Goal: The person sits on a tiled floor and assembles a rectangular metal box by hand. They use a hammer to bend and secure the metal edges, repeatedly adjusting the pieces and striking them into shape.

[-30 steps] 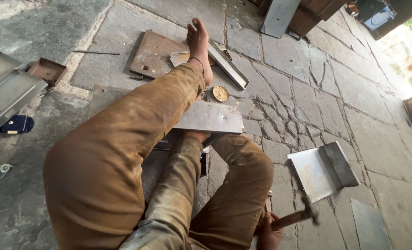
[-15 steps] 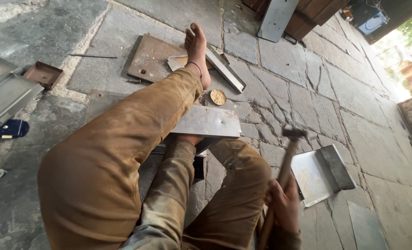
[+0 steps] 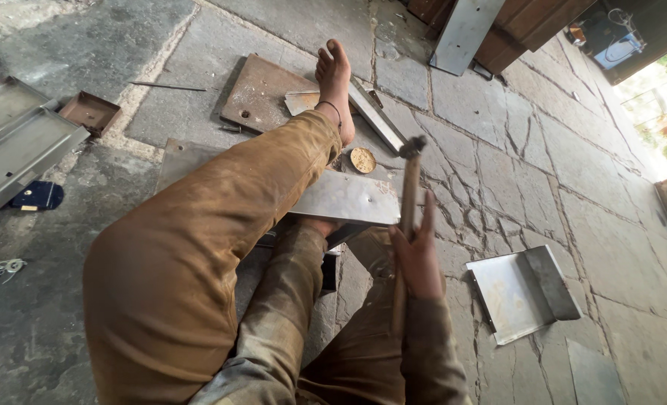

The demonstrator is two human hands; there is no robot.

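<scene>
Hammer (image 3: 408, 187) in right hand (image 3: 417, 259) over metal sheet (image 3: 348, 199) on cracked stone floor (image 3: 543, 150), outdoor light top rt

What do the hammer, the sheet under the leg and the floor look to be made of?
Hammer: handle looks wooden, brown and matte; the dark, dull head is probably steel. It is gripped in the right hand. Sheet: thin flat metal, grey with a soft sheen, likely steel or galvanised. Floor: irregular grey stone slabs with visible joints, rough and dusty.
</scene>
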